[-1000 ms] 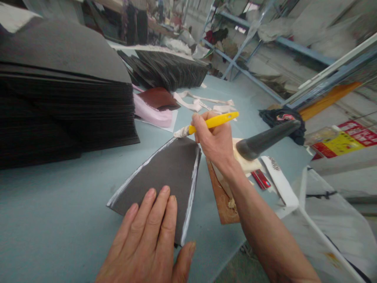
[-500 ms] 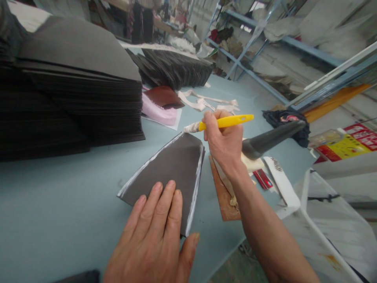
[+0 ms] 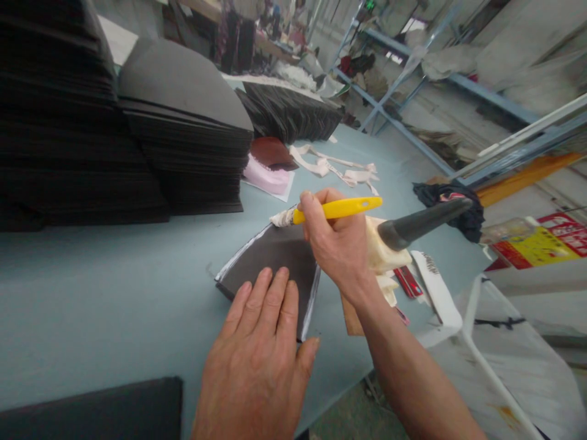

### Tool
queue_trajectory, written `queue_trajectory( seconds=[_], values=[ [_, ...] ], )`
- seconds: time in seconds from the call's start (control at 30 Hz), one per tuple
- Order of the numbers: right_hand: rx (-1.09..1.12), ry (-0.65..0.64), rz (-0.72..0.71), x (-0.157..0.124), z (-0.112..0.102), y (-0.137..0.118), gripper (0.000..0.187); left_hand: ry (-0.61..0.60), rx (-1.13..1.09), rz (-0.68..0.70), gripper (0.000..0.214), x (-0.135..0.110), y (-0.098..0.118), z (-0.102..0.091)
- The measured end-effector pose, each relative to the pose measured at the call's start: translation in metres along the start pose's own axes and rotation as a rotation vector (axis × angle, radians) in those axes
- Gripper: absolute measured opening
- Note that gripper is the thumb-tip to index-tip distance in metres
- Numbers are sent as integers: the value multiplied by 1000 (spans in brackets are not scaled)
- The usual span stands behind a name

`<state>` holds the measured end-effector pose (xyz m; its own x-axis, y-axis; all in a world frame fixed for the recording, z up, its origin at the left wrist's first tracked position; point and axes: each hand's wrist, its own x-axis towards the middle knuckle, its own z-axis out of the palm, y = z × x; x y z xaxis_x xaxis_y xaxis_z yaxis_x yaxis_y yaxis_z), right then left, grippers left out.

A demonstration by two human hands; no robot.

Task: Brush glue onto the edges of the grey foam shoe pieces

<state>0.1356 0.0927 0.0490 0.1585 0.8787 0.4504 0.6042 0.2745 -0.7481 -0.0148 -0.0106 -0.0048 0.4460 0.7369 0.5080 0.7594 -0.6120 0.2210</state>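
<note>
**Two long edges coated, brush at the far corner**

Your tabletop [image 3: 114, 287] carries tall stacks of dark sheets [image 3: 183, 159] at the far left. Nearer to you, a single dark wedge-shaped piece [image 3: 275, 263] lies flat on it, just left of a brown board [image 3: 349, 315].

Both long sides of that piece show a white line of paste, one down the left edge and one down the right, so those two runs look done. The short far edge shows no clear coating. The near edge lies under your palm, so you cannot judge it from here.

Your left hand [image 3: 261, 360] rests on the near half of the piece, fingers straight and close together, pressing down rather than closing round anything. Your right hand [image 3: 337, 244] has its grip clamped on the yellow-handled brush [image 3: 337, 209]. Its whitish bristles [image 3: 280, 217] sit at the far corner of the piece, touching it or just above; the view does not settle which.

By my reading, the far edge is what remains.
</note>
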Motion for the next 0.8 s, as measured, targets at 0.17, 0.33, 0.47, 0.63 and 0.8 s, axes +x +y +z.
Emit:
queue_trajectory(
  seconds=[0.17, 0.33, 0.47, 0.63, 0.8],
  values=[
    [16, -29, 8, -7, 3, -11, 36, 24, -25, -35, 57, 4, 4, -1],
    [37, -54, 30, -16, 5, -16, 37, 11, -42, -52, 58, 2, 5, -1],
    [46, -67, 52, -24, 8, -24, 37, -3, -75, -79, 54, 1, 6, 0],
    [74, -119, 48, -34, 13, -41, 35, -69, -163, -94, 49, -1, 5, -1],
    [115, -188, 50, -48, 17, -59, 36, -23, -189, -54, 54, -2, 2, -1]
  ],
)
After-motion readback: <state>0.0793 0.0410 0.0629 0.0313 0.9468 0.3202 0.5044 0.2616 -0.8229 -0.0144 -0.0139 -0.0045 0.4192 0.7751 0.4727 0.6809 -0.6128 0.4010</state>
